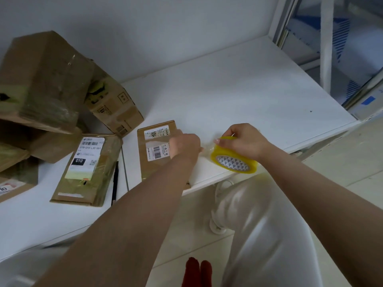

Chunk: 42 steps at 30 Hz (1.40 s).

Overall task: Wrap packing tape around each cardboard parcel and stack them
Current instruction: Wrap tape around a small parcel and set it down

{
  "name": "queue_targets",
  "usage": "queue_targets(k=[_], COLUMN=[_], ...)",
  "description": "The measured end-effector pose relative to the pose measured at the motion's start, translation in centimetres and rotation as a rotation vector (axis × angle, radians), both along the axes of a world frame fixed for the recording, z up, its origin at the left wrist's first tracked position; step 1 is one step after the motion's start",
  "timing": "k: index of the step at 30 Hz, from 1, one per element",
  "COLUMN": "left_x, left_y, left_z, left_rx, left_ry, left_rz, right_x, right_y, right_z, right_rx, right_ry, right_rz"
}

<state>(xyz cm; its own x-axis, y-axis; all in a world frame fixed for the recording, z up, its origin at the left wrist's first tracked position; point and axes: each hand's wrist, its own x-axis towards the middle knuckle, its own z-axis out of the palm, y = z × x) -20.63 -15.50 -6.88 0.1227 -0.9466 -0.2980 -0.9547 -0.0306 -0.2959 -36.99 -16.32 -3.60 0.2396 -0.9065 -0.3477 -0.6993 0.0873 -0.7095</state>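
Observation:
A flat brown cardboard parcel (pixel 157 150) with white barcode labels lies near the front edge of the white table (pixel 248 100). My left hand (pixel 185 145) is over its right side and pinches the free end of a clear strip of tape. My right hand (pixel 242 141) grips a yellowish roll of packing tape (pixel 234 160) just right of the parcel, standing on the table. A short stretch of tape runs between the two hands.
A second flat parcel (pixel 89 168) with a "010" label lies to the left, a black pen (pixel 115 183) beside it. Larger cardboard boxes (pixel 43 79) are piled at the far left. A glass-fronted shelf unit (pixel 335 48) stands at the right.

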Motion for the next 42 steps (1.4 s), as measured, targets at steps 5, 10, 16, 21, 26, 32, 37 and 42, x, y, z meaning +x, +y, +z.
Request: queue_targets(k=[5, 10, 16, 21, 26, 32, 37, 42], left_x=[0.0, 0.9, 4.9, 8.8, 10.1, 9.9, 9.9, 9.3], left_y=[-0.5, -0.4, 3.9, 8.8, 12.1, 14.6, 14.5, 13.3], left_z=[-1.0, -0.9, -0.1, 0.7, 1.0, 0.7, -0.2, 0.2], left_rx=[-0.035, -0.151, -0.436, -0.507, -0.505, -0.437, -0.317, -0.378], left_ry=[-0.046, -0.016, 0.321, 0.497, 0.691, 0.901, 1.026, 1.264], left_rz=[0.001, 0.102, 0.235, 0.324, 0.446, 0.65, 0.843, 0.983], right_x=[0.2, 0.1, 0.6, 1.7, 3.8, 8.7, 11.1, 12.4], right_y=[-0.5, -0.3, 0.1, 0.5, 2.0, 5.7, 7.6, 7.4], right_z=[-0.4, -0.5, 0.2, 1.3, 2.4, 1.6, -0.5, -1.6], right_rx=[-0.002, -0.006, -0.075, -0.14, -0.372, -0.284, 0.147, 0.262], right_ry=[-0.007, 0.009, 0.137, 0.336, 0.352, 0.089, 0.207, 0.096], right_rz=[0.003, -0.006, 0.007, -0.002, -0.049, 0.106, 0.24, 0.137])
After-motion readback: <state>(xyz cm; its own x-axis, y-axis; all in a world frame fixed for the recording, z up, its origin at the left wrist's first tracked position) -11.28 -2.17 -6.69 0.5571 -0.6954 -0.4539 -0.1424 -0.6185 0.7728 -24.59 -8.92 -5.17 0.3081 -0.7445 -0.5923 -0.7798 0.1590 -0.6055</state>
